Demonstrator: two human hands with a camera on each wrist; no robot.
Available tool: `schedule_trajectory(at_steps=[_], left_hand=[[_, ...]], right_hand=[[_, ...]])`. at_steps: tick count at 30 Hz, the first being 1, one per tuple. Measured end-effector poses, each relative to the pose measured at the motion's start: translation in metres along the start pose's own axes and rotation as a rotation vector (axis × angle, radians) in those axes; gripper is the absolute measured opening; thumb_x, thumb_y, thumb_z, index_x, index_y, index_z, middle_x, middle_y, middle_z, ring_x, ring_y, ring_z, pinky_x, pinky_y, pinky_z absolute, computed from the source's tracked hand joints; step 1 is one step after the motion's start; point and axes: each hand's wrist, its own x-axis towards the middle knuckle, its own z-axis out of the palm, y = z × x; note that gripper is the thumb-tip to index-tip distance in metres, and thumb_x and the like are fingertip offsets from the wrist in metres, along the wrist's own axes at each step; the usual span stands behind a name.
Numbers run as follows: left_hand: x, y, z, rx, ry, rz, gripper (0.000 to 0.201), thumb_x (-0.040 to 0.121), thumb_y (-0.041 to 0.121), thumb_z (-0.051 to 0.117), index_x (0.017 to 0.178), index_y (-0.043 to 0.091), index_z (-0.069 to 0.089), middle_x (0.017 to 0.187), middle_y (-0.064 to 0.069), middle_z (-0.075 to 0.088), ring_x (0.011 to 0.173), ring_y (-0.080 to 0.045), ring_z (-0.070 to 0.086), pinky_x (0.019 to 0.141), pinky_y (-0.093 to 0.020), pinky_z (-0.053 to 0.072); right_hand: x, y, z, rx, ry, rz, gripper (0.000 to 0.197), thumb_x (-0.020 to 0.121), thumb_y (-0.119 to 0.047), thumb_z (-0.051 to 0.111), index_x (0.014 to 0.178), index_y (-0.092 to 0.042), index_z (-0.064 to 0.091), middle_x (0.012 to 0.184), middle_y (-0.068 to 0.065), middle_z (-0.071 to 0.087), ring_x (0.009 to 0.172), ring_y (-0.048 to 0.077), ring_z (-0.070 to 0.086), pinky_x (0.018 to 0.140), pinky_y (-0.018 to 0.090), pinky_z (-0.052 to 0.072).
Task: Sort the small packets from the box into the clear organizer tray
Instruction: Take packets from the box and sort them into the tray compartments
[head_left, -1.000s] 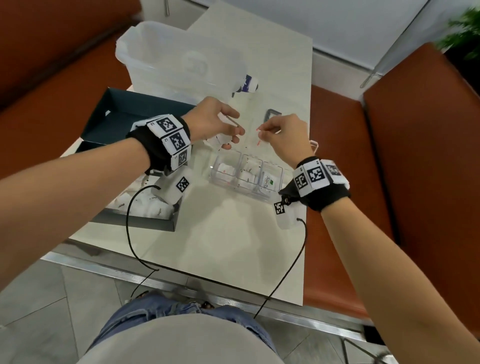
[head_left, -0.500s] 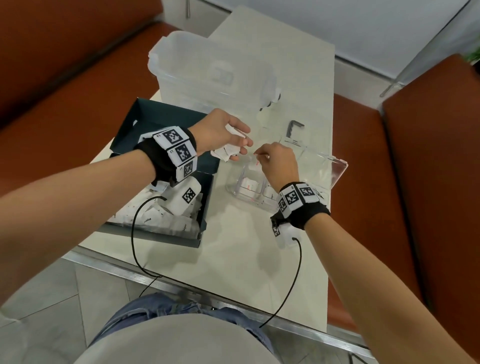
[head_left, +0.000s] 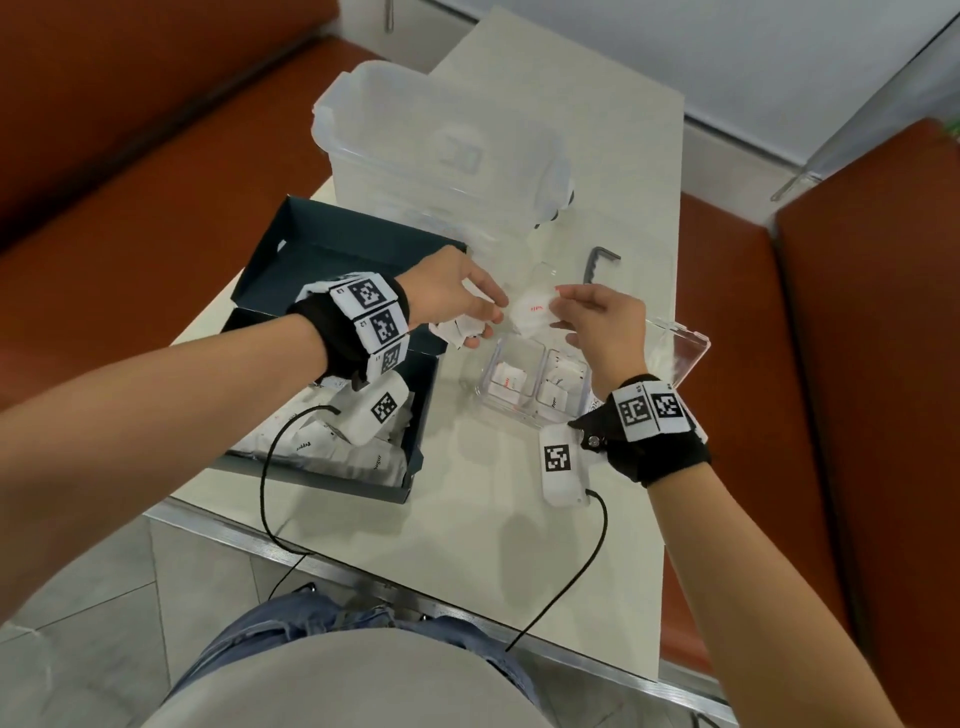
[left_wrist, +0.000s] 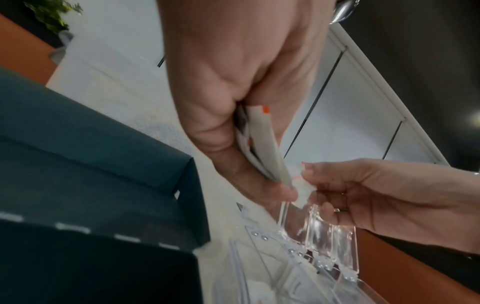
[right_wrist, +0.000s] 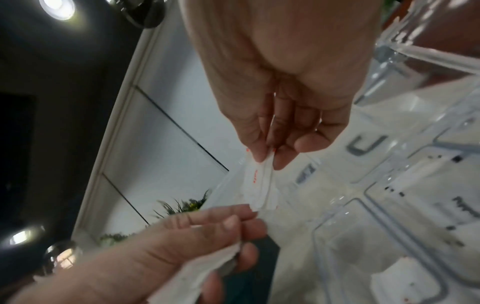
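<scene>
My left hand (head_left: 485, 319) grips a small stack of white packets (head_left: 457, 332), seen edge-on in the left wrist view as packets (left_wrist: 259, 144). My right hand (head_left: 558, 312) pinches one white packet with red print (head_left: 535, 312) between thumb and fingers, just above the clear organizer tray (head_left: 485, 387). In the right wrist view the red-print packet (right_wrist: 259, 181) hangs from my right fingers, and its lower end touches my left fingertips (right_wrist: 249, 211). Two tray compartments hold packets. The dark box (head_left: 423, 415) at my left holds more white packets (head_left: 332, 447).
A large clear lidded container (head_left: 441, 156) stands behind the box. A dark bent metal key (head_left: 597, 260) lies on the table beyond the tray. The tray's clear lid (head_left: 680, 353) lies open to the right. Orange benches flank the table.
Half a second ago my right hand was low over the tray. It has risen back to my left hand and now pinches a red-print packet there. My left hand barely moved.
</scene>
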Motion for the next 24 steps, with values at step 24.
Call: schedule_trajectory(at_steps=[24], left_hand=[[0.008, 0.005, 0.018, -0.146, -0.051, -0.003, 0.034, 0.085, -0.001, 0.069, 0.117, -0.008, 0.062, 0.101, -0.029, 0.069, 0.069, -0.021, 0.071, 0.057, -0.031, 0.06]], right_hand=[[0.0, -0.013, -0.007, -0.231, -0.013, -0.151, 0.014, 0.081, -0.013, 0.071, 0.094, -0.016, 0.076, 0.076, 0.001, 0.07, 0.066, 0.006, 0.061, 0.077, 0.027, 0.055]])
